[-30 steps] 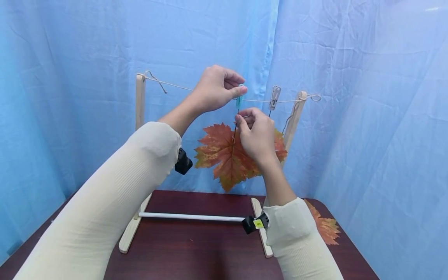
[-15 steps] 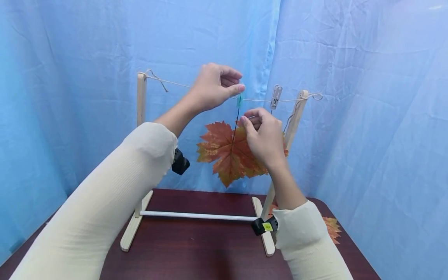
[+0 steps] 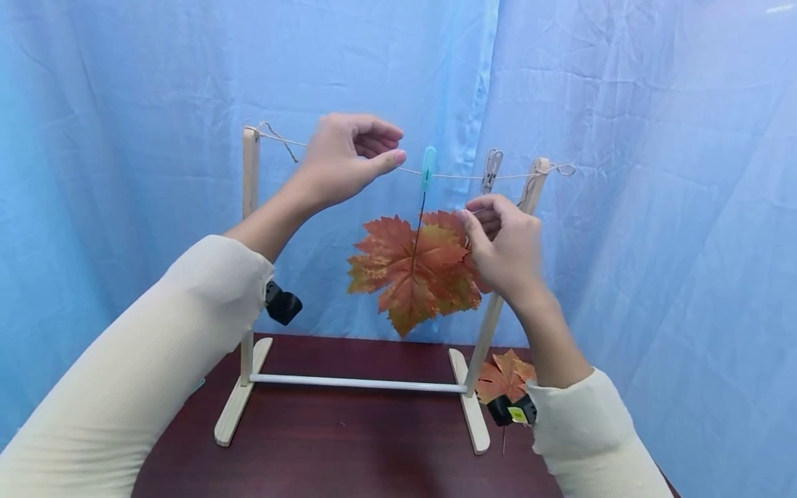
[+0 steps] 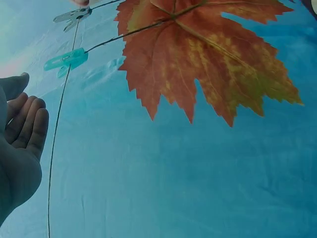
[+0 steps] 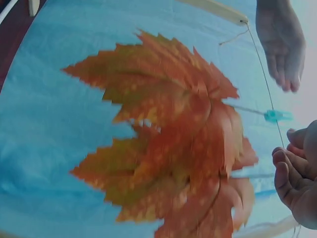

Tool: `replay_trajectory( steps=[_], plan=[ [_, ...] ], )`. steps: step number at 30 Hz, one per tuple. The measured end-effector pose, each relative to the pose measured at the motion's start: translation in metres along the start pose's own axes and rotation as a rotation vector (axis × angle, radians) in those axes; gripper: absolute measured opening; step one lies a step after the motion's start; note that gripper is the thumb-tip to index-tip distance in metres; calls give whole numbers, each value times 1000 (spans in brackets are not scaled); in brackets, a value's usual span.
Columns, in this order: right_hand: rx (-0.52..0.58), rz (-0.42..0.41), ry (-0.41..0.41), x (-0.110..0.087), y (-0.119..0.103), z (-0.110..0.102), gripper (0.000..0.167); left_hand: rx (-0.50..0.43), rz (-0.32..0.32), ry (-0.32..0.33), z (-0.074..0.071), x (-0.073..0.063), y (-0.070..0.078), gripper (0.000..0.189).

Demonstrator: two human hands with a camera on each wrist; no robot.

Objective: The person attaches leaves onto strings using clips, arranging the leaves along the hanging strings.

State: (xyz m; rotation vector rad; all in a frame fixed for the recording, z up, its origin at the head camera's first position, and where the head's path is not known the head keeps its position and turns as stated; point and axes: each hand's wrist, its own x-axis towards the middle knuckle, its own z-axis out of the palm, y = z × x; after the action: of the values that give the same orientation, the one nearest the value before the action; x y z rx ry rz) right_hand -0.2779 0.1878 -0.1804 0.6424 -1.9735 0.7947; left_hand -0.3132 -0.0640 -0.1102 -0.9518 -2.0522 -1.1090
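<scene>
Fingers (image 3: 378,128) apart from thumbs (image 3: 387,161), left hand (image 3: 349,155), right hand (image 3: 509,249); one string (image 3: 457,176) carries two clothespins (image 3: 428,168); two leaves (image 3: 411,277) hang below.

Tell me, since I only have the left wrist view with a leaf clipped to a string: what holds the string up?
Observer: Two wooden posts; the string is tied near the top of each.
Visitor: Is anything lying lower down?
Observer: Yes, another leaf lies on the dark table beside the right wooden foot.
Visitor: And the right hand? I get just a fingertip at the top edge.
Observer: The right hand has its fingers loosely curled, with nothing visibly gripped.
</scene>
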Motion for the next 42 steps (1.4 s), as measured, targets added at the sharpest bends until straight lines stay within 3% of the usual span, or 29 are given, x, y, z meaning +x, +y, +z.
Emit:
replay_trajectory(
  steps=[13,22,29,36,42],
  plan=[
    [-173,-81,44,-31,43,-41,17,-50,30,109,-31,-47,-31,22],
    [-272,-51,-12,-66,79,-64,16,-15,53,123,-50,-93,-48,19],
    [-368,32,-184,-97,105,-76,22,38,-31,163,-65,-132,-68,19],
    [-405,134,-395,-138,136,-88,28,71,-169,192,-78,-175,-88,19],
    [-385,238,-571,-175,169,-94,26,94,-308,185,-86,-213,-113,21]
  ],
)
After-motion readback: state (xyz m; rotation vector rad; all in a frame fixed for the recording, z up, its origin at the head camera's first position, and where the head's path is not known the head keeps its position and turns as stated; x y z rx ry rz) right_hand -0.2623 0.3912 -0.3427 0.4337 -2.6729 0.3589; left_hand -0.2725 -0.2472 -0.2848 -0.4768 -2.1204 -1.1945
